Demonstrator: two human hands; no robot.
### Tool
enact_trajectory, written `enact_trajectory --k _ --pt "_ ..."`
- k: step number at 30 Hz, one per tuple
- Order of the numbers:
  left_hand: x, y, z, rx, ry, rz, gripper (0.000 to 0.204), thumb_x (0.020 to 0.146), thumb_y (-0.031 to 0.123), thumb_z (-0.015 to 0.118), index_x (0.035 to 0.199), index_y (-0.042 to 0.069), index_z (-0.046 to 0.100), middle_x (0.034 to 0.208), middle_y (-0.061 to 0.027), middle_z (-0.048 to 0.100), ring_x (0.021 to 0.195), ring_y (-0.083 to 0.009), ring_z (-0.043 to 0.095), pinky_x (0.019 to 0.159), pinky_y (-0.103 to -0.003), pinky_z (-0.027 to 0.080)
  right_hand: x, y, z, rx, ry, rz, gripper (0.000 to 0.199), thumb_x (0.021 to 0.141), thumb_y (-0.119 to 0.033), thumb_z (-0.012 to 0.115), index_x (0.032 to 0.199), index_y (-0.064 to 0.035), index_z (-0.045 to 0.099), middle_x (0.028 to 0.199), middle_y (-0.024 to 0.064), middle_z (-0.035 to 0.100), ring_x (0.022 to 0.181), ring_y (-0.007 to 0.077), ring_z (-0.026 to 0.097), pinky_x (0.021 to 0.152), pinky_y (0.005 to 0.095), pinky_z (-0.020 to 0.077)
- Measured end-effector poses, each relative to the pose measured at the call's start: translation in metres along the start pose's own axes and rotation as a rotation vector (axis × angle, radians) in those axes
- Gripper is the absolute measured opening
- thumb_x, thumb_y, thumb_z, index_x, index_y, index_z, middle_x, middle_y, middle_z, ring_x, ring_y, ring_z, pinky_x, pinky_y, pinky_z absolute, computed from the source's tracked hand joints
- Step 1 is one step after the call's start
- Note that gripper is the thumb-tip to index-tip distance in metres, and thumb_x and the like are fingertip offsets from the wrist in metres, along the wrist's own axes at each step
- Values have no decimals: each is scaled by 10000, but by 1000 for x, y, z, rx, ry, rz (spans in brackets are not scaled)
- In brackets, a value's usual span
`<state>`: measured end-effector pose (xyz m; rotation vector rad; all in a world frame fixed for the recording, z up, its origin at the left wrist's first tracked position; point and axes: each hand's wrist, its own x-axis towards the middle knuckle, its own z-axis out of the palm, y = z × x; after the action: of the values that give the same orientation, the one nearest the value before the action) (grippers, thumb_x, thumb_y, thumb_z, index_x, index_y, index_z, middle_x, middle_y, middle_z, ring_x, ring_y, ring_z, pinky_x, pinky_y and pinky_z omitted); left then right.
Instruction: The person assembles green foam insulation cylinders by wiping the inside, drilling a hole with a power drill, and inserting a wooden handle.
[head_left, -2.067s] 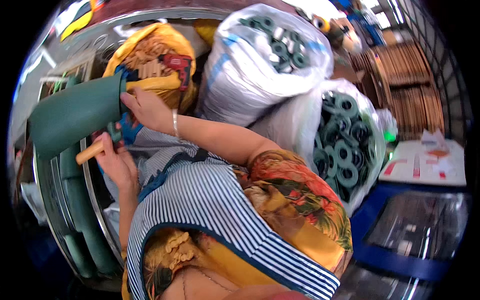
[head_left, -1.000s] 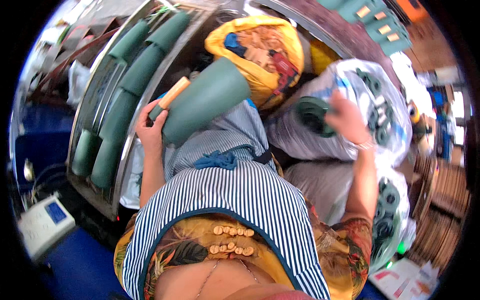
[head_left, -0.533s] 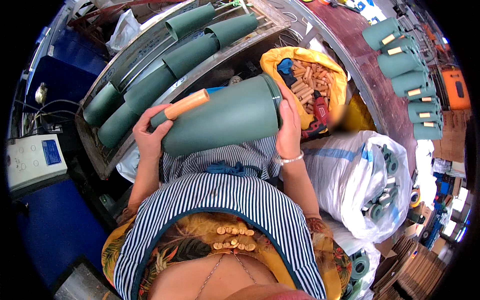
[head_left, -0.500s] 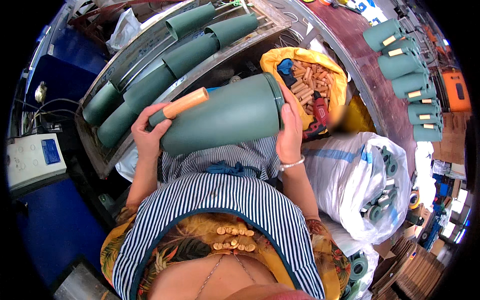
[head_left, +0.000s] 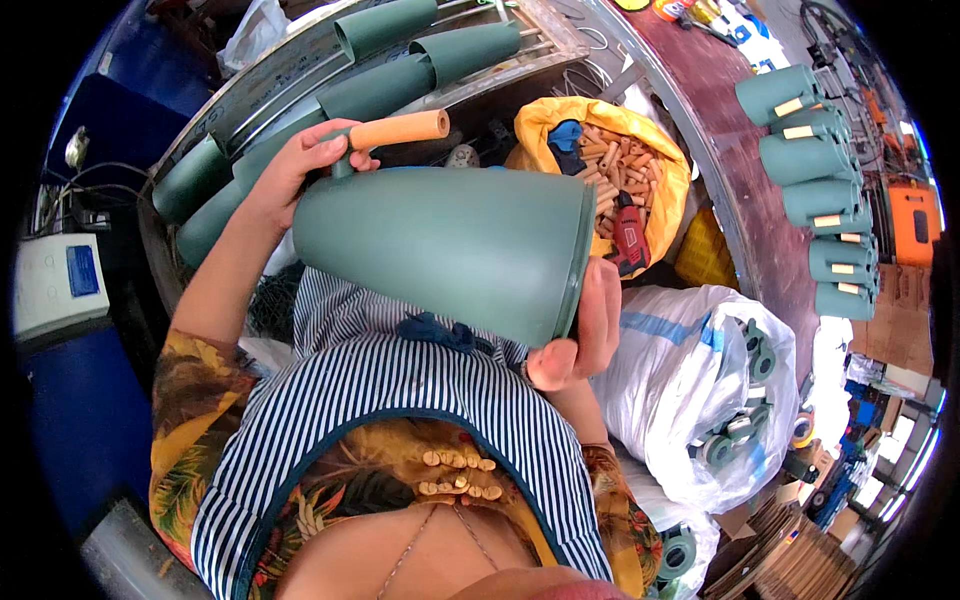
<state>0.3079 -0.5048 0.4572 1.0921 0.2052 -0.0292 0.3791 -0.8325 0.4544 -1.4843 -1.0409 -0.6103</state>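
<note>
A large green tapered vessel [head_left: 440, 245] with a wooden handle lies on its side in front of my striped apron. My left hand [head_left: 312, 165] is closed around the green stub where the wooden handle [head_left: 400, 129] joins it. At the wide rim on the right, my right hand [head_left: 590, 330] grips the edge with its fingers curled, thumb at the lower side. Inside the yellow sack [head_left: 675, 185] beyond the vessel are many short wooden tubes [head_left: 622, 165], a blue cloth and a red power tool [head_left: 628, 232].
Several green vessels [head_left: 380, 88] lie on metal rods in a wooden-sided crate at the far left. More, with wooden handles, stand along the dark red bench [head_left: 715, 110] at the right. A white plastic sack [head_left: 660, 390] of green ring-shaped parts sits beside my right arm.
The vessel has turned so its handle stands out at the upper far side. My left hand has risen with it, and my right hand has moved lower on the rim.
</note>
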Motion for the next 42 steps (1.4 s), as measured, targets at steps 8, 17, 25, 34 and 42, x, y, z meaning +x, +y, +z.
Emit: enact_trajectory --k 8,17,25,34,42 --pt "-7 -15 -9 -246 50 -401 301 900 240 680 1074 15 581 861 -37 613 788 -121 624 683 -248 561 1 -4 -6 86 -147 -88 485 925 -407 501 1174 -10 629 875 123 588 741 280 526 687 424 434" --pt "-22 12 13 468 357 190 271 881 224 671 1078 41 636 859 -54 649 809 -152 652 718 -284 563 -15 37 23 137 -84 342 612 959 -512 458 1294 -3 519 1261 161 516 1119 309 519 994 420 390" --pt "-63 -3 38 1373 258 672 313 713 145 730 1010 48 714 914 -74 690 838 -204 673 777 -305 563 -35 51 60 863 83 1176 546 1058 -406 293 1403 -6 430 1411 104 488 1300 217 460 1103 360 342" --pt "-70 -30 52 1671 -403 1215 262 722 105 699 983 79 688 944 -76 674 866 -206 662 831 -376 572 -51 124 50 1297 -192 1779 422 1041 -295 355 1292 -4 530 1209 101 634 1092 205 615 972 369 484" --pt "-63 -14 47 1305 308 665 335 716 99 760 1033 24 682 969 -110 673 883 -263 632 809 -337 503 -68 64 70 590 130 1310 503 1064 -367 313 1274 32 534 1218 104 602 1124 192 565 987 318 428"
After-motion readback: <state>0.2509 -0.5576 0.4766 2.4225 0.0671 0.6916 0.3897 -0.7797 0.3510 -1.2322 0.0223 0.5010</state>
